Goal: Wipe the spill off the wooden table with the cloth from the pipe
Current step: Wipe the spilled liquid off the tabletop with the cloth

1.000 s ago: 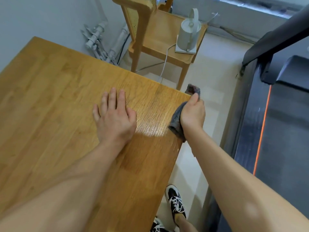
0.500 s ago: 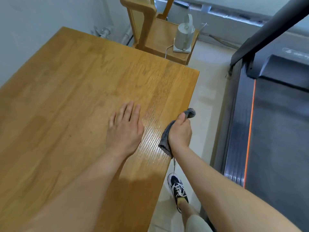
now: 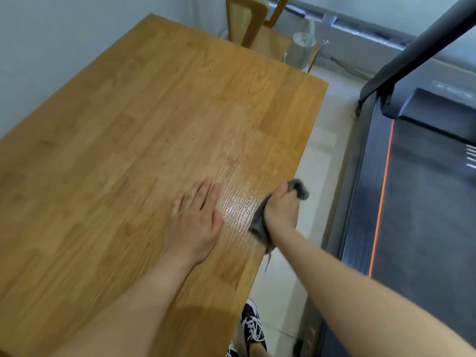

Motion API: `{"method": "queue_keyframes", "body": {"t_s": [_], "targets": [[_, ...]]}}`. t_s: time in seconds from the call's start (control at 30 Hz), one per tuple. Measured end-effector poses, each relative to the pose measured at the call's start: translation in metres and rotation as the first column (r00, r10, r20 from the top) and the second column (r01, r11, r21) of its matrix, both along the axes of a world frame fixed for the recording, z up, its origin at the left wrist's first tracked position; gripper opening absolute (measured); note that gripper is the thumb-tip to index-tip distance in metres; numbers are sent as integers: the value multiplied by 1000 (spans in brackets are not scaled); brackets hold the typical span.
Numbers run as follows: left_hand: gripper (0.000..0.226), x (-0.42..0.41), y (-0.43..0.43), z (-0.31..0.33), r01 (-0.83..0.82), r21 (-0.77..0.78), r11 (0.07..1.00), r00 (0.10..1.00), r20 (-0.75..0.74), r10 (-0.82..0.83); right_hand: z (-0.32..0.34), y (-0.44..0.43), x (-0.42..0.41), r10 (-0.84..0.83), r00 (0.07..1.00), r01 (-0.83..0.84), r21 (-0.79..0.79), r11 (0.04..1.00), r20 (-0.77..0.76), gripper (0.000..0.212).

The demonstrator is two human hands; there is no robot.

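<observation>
The wooden table [image 3: 128, 140] fills the left of the head view. A shiny wet patch [image 3: 238, 207] lies near its right edge, between my two hands. My left hand [image 3: 195, 222] rests flat on the wood, fingers together, just left of the wet patch. My right hand [image 3: 280, 212] is closed around a grey cloth [image 3: 257, 225] at the table's right edge. One end of the cloth sticks out past my fingers and another end hangs down over the edge.
A wooden chair [image 3: 260, 32] with a white kettle [image 3: 300, 51] on its seat stands beyond the table's far corner. A black treadmill [image 3: 422, 189] with an orange stripe runs along the right. Pale floor lies between it and the table. My shoe [image 3: 253, 328] is below.
Both hands have slid back along the table toward me, the right one dragging the cloth along the right edge. More of the table's far end shows now.
</observation>
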State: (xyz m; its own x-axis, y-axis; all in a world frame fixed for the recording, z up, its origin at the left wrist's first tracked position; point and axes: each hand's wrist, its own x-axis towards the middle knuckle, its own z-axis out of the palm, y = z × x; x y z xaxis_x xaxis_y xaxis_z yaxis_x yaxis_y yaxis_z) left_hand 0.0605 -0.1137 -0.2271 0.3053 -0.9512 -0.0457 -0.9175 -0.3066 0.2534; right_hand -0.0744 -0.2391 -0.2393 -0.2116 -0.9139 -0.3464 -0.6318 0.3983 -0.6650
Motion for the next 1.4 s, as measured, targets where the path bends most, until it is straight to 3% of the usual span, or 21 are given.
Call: {"method": "queue_keyframes", "body": {"t_s": [0.1, 0.2, 0.4, 0.5, 0.6, 0.73, 0.87, 1.0, 1.07, 1.13, 1.17, 1.27, 1.33, 1.4], "targets": [[54, 3, 0, -4, -11, -66, 998, 1000, -21, 10, -2, -15, 4, -31, 999, 32, -40, 999, 37, 46], [55, 1, -2, -4, -24, -90, 996, 1000, -20, 22, -4, 38, -2, 46, 988, -28, -118, 993, 147, 37], [54, 1, 2, 4, -8, -46, 999, 998, -60, 6, -1, 186, -13, 186, 953, -164, -107, 981, 239, 59], [52, 3, 26, 5, 35, -5, 999, 998, -51, -35, -4, 205, -15, 267, 944, -240, -151, 959, 192, 66], [53, 7, 84, 4, 22, 30, 999, 999, 35, -23, -6, 235, -18, 393, 918, -395, -223, 891, -52, 62], [53, 28, 154, 1, -68, 39, 997, 997, 48, 66, -12, 291, -21, 568, 729, -671, -230, 705, -382, 60], [48, 49, 193, 1, -247, -10, 969, 967, 54, 248, -4, 319, -18, 646, 554, -799, -116, 590, -525, 61], [42, 57, 223, 3, -377, -69, 924, 926, -46, 375, 4, 352, 3, 824, 224, -974, -89, 209, -521, 61], [39, 61, 231, 6, -419, -101, 902, 899, -185, 397, 11, 331, 12, 865, 34, -998, -65, 2, -500, 60], [36, 63, 230, 14, -528, -126, 840, 820, -335, 465, 13, 284, 22, 851, -82, -991, -47, -124, -519, 57], [35, 61, 227, 18, -553, -140, 822, 804, -350, 481, 16, 259, 32, 847, -75, -992, -45, -116, -526, 55], [32, 34, 209, 26, -394, -266, 879, 907, -267, 326, 27, 221, 57, 886, 56, -998, -50, 37, -460, 57], [32, 12, 196, 26, -377, -282, 882, 902, -330, 280, 35, 217, 61, 974, 94, -993, -82, 79, -204, 51], [41, -11, 182, 23, -505, -173, 846, 821, -400, 408, 53, 200, 51, 961, 229, -967, -73, 243, 155, 46]]}}
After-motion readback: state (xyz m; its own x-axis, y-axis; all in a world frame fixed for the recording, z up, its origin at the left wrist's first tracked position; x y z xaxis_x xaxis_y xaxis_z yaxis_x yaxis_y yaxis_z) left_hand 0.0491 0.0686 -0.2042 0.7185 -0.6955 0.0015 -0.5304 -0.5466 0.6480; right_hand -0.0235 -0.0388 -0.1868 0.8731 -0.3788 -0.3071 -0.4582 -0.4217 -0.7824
